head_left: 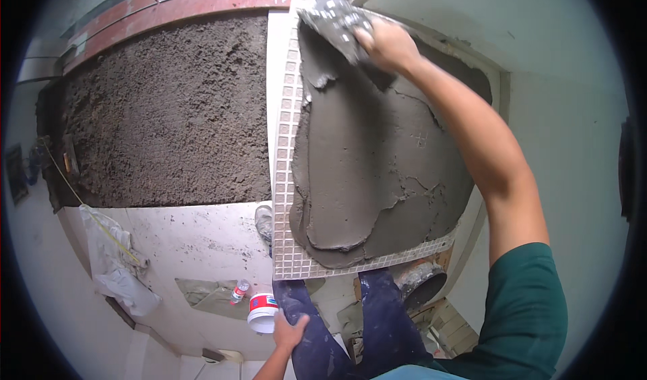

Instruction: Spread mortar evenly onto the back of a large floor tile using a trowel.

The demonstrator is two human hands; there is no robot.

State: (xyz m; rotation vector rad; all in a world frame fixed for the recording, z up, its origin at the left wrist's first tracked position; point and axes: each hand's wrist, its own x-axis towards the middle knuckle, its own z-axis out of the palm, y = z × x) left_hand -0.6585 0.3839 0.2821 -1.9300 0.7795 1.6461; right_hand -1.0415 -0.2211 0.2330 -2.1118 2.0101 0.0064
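A large tile (285, 144) lies before me with its grid-patterned back facing up. Wet grey mortar (344, 164) covers most of it, smoothed in a broad band at the left and rougher at the right. At the far left corner, my right hand (391, 45) is closed on a trowel (335, 19); its blade is smeared with mortar and touches the layer's far edge. The trowel's handle is mostly hidden by my fingers. My left hand (290, 331) rests on my left thigh with its fingers partly spread, holding nothing.
A bed of coarse mortar (168, 110) fills the floor at the left. Nearer stand a white bucket (261, 316) with a red band and a small bottle (239, 291). A mortar-stained black bucket (421, 285) sits near my right leg. White bags (114, 258) lie at the left.
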